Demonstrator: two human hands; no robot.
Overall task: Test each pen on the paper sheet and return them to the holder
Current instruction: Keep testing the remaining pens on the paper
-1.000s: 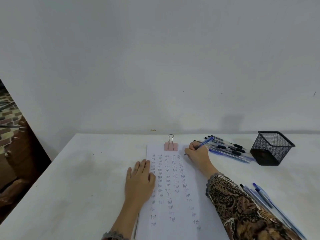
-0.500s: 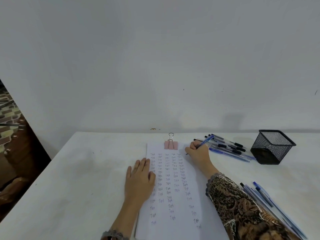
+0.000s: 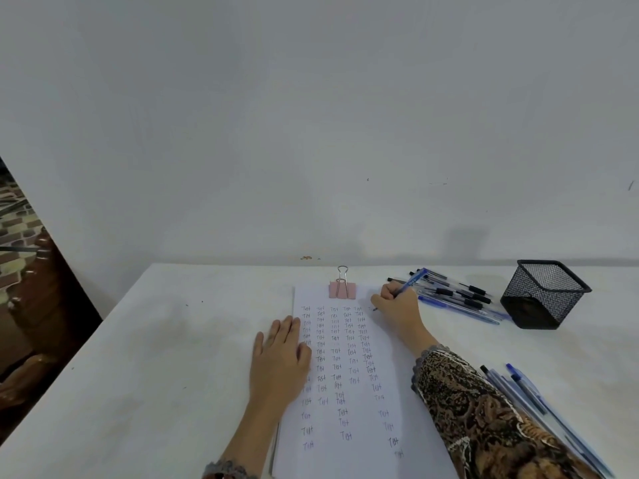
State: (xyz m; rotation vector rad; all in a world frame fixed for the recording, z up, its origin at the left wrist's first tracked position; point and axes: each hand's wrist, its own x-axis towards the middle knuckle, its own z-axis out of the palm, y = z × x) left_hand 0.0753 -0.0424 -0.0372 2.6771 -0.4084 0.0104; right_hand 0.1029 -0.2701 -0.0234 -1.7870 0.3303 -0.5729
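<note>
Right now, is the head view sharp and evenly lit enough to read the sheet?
Head view: soft even light, no glare; a faint shadow on the grey wall beside the black mesh pen holder; handwriting on the white paper sheet is soft, barely legible.

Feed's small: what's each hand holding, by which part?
Right hand pinches the blue pen low on its barrel; left hand holds nothing, flat on the paper.

A white table (image 3: 173, 340) carries a paper sheet (image 3: 397, 368) fastened by a pink binder clip (image 3: 342, 291), a heap of pens (image 3: 456, 299) beside a black mesh holder (image 3: 544, 295), and more pens (image 3: 529, 399) near its right edge.
</note>
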